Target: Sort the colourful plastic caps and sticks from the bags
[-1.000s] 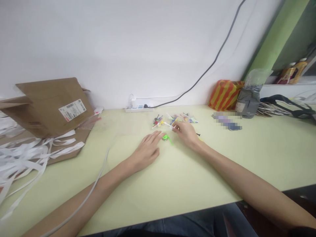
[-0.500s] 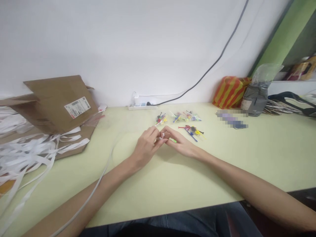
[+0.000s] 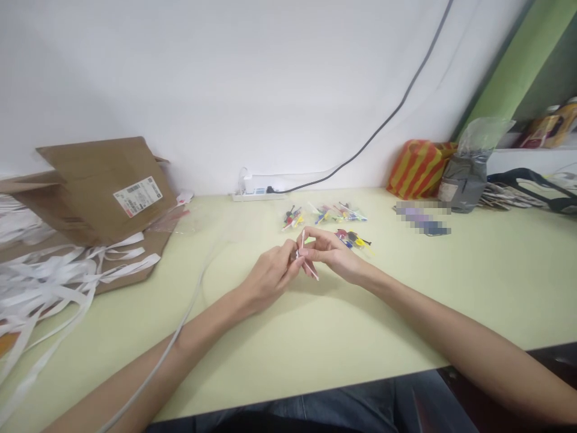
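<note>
My left hand (image 3: 271,267) and my right hand (image 3: 332,255) meet just above the table, their fingertips touching. Between the right thumb and fingers is a thin white plastic stick (image 3: 311,271), one end angled down and another white bit sticking up. The left fingers are closed in a pinch at the same spot, on a small piece mostly hidden by the fingertips. Just beyond the right hand lies a loose group of red, black, yellow and blue plastic pieces (image 3: 354,238). Behind the hands are clear bags of similar coloured pieces (image 3: 293,218).
At the left stands an open cardboard box (image 3: 99,198) beside a heap of white strips (image 3: 58,279). A pale cable (image 3: 193,297) crosses over my left forearm. A power strip (image 3: 259,195) sits by the wall. A striped bag (image 3: 417,169) and grey bag (image 3: 464,180) stand back right.
The white stick now shows between the fingers, turned so its ends point up and down. My right hand has tilted and its fingers have shifted. The green bit under it is no longer visible.
</note>
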Motion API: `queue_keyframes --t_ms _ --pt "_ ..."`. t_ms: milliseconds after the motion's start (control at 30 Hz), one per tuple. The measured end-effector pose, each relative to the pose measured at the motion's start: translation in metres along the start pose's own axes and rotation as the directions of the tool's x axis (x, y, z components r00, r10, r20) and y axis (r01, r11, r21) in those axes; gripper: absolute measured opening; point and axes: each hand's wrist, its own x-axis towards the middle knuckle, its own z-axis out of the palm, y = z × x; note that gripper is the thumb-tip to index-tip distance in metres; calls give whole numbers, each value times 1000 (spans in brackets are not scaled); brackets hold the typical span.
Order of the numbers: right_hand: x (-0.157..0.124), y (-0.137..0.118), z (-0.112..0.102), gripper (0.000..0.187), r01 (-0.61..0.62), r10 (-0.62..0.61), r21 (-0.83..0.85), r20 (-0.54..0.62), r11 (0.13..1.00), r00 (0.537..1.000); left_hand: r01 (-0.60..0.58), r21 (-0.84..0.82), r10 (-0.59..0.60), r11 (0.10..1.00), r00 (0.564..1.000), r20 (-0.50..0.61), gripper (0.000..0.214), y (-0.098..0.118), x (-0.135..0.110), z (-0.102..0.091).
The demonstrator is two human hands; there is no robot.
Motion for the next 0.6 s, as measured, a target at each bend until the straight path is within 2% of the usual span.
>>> queue_keyframes --t_ms 100,200,267,333,367,400,467,500,533,600 --pt "2 2 -3 30 -23 22 89 6 996 1000 -10 51 11 999 1000 -25 20 1 -2 0" --pt "1 -2 -10 34 -29 37 150 -51 988 998 -50 105 58 993 995 -79 20 -4 -5 0" --pt "-1 -4 -17 32 -41 48 61 -113 997 992 -54 114 66 992 992 -108 20 -6 -6 -1" --pt "-2 -4 -26 25 -109 65 -212 -207 971 976 -46 121 61 992 991 -118 18 -8 -6 -3" --pt "-2 -1 -30 20 -173 61 -397 -279 901 958 -46 131 61 990 991 -116 17 -8 -6 -3" --pt "-1 2 -34 15 -255 43 -571 -358 780 933 -46 142 62 989 992 -108 16 -8 -5 -3" --pt "1 10 -40 9 -425 -12 -781 -483 457 876 -47 160 63 986 994 -90 16 -9 -4 -2" --pt "2 14 -41 10 -485 -28 -817 -518 312 855 -46 167 61 985 994 -86 16 -10 -3 -1" --pt "4 17 -42 12 -524 -32 -827 -540 202 841 -44 172 59 984 995 -83 16 -11 -3 -1" --pt "7 19 -41 16 -546 -20 -833 -550 90 835 -37 175 53 984 995 -84 16 -13 -2 0"
